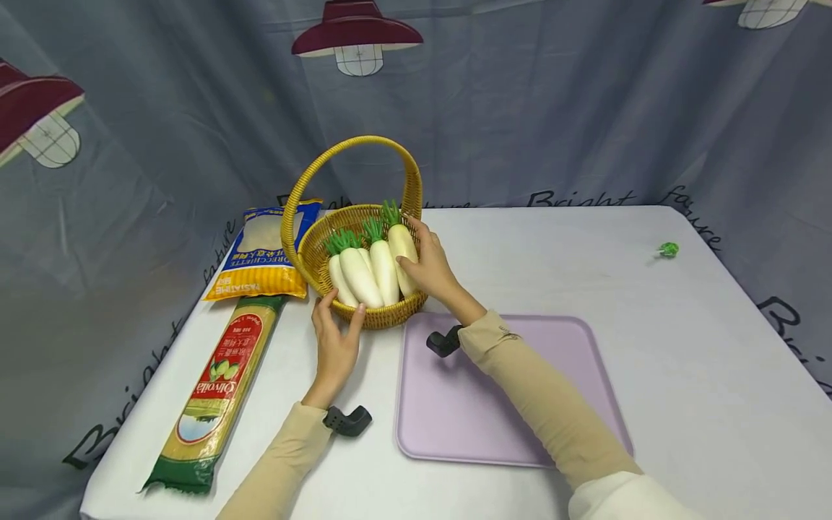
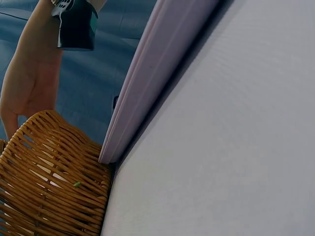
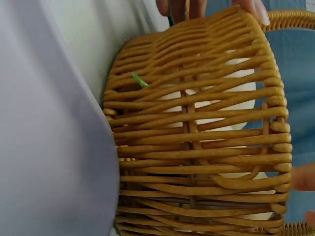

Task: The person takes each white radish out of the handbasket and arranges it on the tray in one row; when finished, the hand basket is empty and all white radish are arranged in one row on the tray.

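Observation:
A yellow wicker basket (image 1: 390, 316) with a tall handle holds several white radishes (image 1: 361, 278) with green tops. My left hand (image 1: 334, 354) holds the basket's front left rim, its thumb at the edge and its other fingers against the outside. At the right side of the basket, my right hand (image 1: 432, 269) reaches over the rim and grips the rightmost white radish (image 1: 401, 249), thumb across its front. That radish's far side is hidden by the fingers. In the right wrist view, the woven wall (image 3: 197, 128) covers most of the radishes.
Left of the basket lie a blue and orange pasta bag (image 1: 263, 253) and a long spaghetti pack (image 1: 217, 390). A lilac tray (image 1: 455, 426) sits in front, beneath the right forearm. A small green piece (image 1: 668, 250) lies far right on the white table (image 1: 702, 361).

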Demonstrator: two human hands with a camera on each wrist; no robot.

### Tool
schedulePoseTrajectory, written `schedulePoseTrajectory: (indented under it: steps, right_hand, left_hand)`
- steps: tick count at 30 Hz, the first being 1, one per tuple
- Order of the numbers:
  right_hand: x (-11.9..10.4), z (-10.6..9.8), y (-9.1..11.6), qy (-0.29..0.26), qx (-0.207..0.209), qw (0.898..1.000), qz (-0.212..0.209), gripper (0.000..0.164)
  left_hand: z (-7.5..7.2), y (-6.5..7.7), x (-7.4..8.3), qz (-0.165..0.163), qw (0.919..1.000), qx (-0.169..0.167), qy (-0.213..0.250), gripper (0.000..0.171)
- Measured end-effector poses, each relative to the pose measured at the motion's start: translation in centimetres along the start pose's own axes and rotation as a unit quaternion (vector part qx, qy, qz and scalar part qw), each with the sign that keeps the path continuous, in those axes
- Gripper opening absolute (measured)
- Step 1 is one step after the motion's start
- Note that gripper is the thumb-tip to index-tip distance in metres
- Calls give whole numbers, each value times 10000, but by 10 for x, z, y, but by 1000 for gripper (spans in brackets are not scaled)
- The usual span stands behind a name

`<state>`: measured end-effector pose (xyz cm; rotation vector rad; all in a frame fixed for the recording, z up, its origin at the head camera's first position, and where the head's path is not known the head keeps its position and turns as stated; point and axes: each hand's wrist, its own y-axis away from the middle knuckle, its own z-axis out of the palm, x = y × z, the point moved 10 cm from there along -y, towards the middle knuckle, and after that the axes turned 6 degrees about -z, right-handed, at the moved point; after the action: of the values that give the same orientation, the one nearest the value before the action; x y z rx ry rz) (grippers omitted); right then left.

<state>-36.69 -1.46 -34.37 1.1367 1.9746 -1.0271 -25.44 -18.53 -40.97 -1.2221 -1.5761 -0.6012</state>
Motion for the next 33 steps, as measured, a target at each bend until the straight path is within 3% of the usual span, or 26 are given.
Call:
schedulePoseTrajectory:
  steps: [5, 14, 26, 33]
  right_hand:
    - [3, 1, -4, 321, -152, 9992, 200, 74]
    - [17, 8, -8, 147, -979, 9873, 1245, 89]
    - [19, 8, -7, -106, -1107, 9839, 1399, 88]
    - [19, 10, -8, -687, -1091, 9846, 1179, 81]
  left_hand:
    - [2, 0, -1, 19, 10000, -20, -15, 61]
    - [2, 0, -2, -27, 9999, 62, -138, 58]
    - [0, 0, -2, -104, 9997, 50, -225, 60]
    - [1, -1, -4, -89, 9997, 31, -215, 61]
